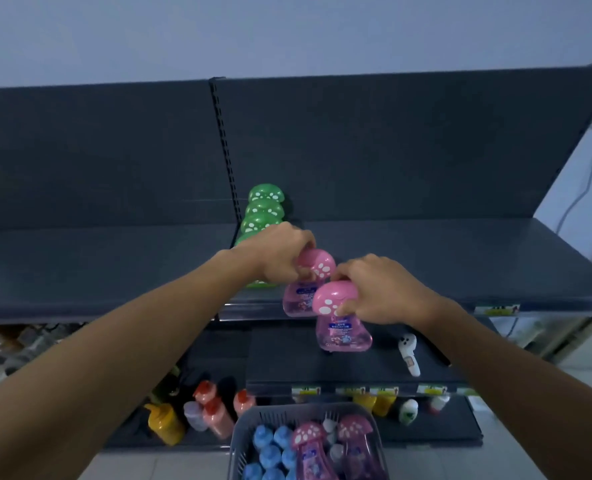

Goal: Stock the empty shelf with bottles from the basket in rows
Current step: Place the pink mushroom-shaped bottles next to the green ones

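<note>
Holding pink bottles [332, 299] — basket [241, 441], blue bottles [270, 455] inside

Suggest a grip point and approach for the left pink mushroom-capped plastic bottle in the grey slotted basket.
Likely from above, pinching the left pink bottle by its wide spotted cap. The cap sits topmost and overhangs a narrower neck, so fingers can hook under its rim. Blue-capped bottles crowd its left side in the grey basket, leaving little room for a side approach.

The left pink bottle [299, 297] and right pink bottle [343, 336], gripped by their spotted mushroom caps, hang upright at the front edge of the dark shelf [426, 258], beside a row of green bottles [263, 209]. The grey basket [240, 441] below holds blue-capped bottles [270, 453].
</note>
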A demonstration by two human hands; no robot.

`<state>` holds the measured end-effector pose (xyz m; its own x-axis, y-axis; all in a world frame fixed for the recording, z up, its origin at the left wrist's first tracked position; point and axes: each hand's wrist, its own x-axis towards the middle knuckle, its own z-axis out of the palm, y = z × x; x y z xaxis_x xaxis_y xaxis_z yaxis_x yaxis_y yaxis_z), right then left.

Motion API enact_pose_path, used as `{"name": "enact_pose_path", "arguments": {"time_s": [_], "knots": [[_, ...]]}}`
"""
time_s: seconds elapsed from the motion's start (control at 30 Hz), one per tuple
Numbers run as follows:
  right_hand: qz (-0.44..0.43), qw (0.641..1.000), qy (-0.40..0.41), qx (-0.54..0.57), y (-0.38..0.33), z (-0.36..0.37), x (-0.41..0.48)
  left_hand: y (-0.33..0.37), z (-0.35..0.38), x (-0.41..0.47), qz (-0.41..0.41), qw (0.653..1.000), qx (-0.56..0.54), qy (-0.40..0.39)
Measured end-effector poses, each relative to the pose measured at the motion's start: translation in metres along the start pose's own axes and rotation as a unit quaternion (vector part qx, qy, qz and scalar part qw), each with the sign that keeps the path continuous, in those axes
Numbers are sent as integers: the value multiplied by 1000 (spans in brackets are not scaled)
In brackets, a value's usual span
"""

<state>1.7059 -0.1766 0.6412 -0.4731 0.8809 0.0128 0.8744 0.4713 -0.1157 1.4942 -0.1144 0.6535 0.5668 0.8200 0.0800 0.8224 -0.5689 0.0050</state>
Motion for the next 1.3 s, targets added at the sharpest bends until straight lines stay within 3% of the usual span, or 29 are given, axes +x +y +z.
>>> {"name": "enact_pose_path", "arguments": {"time_s": [0.67, 1.1, 1.3], "knots": [[28, 995, 65, 76, 51, 2, 151, -128, -11, 164, 2, 997, -68, 21], [45, 989, 119, 81, 77, 31, 224, -166, 29, 223, -15, 990, -137, 5], [33, 983, 154, 96, 83, 42, 243, -171, 30, 236, -13, 994, -112, 2]]}}
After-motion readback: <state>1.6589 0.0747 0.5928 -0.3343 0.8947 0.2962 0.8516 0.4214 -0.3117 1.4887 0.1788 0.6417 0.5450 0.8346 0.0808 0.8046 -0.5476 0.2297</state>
